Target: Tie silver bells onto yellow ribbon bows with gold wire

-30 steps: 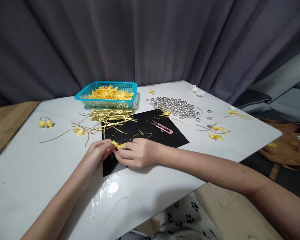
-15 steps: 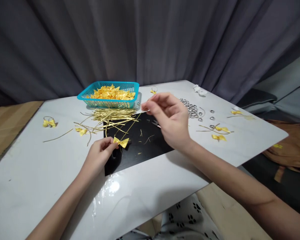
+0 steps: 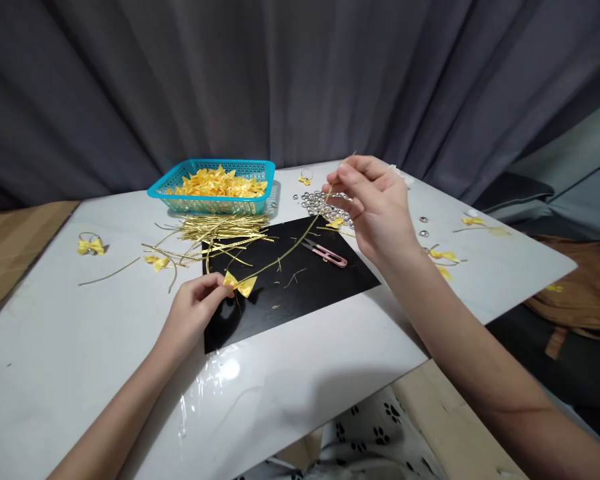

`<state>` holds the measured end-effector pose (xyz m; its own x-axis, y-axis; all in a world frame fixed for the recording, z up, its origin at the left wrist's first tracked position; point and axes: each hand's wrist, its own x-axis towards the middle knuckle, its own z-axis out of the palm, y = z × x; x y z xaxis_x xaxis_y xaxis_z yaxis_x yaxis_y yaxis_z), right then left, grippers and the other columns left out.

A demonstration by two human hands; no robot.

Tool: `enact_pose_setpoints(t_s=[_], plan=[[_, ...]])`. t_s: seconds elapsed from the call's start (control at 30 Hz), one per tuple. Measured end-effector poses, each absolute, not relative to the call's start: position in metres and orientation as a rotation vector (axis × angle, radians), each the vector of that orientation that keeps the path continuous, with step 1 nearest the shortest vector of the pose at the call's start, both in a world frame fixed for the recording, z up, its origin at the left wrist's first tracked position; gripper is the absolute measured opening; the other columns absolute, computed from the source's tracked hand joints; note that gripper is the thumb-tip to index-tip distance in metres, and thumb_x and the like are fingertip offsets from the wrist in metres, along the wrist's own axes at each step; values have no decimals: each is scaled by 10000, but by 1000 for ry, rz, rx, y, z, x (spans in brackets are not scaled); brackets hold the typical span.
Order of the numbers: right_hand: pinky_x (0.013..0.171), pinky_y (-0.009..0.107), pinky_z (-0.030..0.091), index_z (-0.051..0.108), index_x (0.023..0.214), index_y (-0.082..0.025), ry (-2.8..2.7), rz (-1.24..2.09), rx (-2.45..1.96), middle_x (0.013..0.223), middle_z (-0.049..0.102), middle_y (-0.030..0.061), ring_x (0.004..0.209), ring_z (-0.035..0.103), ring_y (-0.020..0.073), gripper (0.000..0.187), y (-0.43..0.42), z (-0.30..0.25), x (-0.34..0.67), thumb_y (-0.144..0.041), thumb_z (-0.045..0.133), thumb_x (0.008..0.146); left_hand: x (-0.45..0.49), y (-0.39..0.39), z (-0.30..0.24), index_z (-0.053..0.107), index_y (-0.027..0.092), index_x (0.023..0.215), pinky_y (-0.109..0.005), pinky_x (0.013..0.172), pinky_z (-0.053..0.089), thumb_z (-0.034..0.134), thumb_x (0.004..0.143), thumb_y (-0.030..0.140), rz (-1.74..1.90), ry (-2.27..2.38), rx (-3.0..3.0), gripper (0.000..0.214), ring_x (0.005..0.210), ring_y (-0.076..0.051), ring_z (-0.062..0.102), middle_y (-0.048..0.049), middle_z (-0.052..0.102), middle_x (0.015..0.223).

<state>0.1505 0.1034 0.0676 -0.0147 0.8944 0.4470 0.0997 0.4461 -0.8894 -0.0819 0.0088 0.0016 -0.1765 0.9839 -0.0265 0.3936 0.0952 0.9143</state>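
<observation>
– Your left hand (image 3: 193, 310) is pinched thumb to finger on one wing of the yellow bow (image 3: 247, 287), over the left part of the black sheet (image 3: 290, 303). And my right?

– Your right hand (image 3: 383, 207) is raised, its fingertips closed near the far end of the gold cord (image 3: 300, 241), which slants down to the bow.

– How will they handle?

– Both should be very light. The bow looks soft and satiny, so it may slip or crease; you'd do best to hold it at the gathered middle, lightly. The cord sags in a gentle curve, so I'd judge it springy rather than limp. It's thin, so take it right at the end, between your fingertips.

– Any writing or brands?

– None you can read. The pink snips (image 3: 335, 259) on the sheet show no legible mark, and the cloth (image 3: 380, 437) below the table edge (image 3: 370, 390) has only paw prints.
</observation>
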Motion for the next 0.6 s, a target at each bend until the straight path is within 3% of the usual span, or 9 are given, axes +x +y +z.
enact_pose_setpoints(t_s=[0.1,0.23,0.3,0.4,0.5,0.6], plan=[[679,247,506,564,817,-163,-1494,835,-1041,777,617,32,714,598,104,69,117,56,154,-227,590,812,-81,8,1,574,197,499,-247,577,376,607,645,252,1210,1565,1255,159,699,-165,523,-21,633,727],[624,247,455,595,724,-125,-1721,704,-1450,679,596,32,618,537,102,22,137,36,158,-134,615,727,-79,6,4,511,196,368,-264,783,437,559,577,159,1365,1386,1067,218,1027,-238,558,-45,715,1012],[613,240,440,608,728,-122,-1764,679,-1528,674,604,27,604,539,100,15,143,28,156,-135,602,728,-77,4,6,471,203,320,-275,764,461,542,535,177,1403,1315,947,228,1007,-254,572,-64,735,979],[580,230,422,624,737,-123,-1799,698,-1590,654,610,17,562,537,95,50,143,21,151,-157,588,744,-75,4,9,444,202,281,-279,646,492,550,503,214,1451,1231,760,246,814,-230,606,-92,739,833],[533,223,401,636,697,-129,-1898,758,-1666,593,597,2,501,520,91,47,140,20,149,-163,618,723,-75,4,13,507,194,325,-264,642,512,583,527,180,1548,1119,598,215,700,-179,603,-57,668,634],[507,223,390,631,617,-131,-2042,809,-1712,543,581,0,484,517,100,86,140,24,153,-171,681,675,-78,6,16,587,188,432,-229,651,509,634,590,175,1643,1048,535,166,672,-140,599,-20,612,581]])
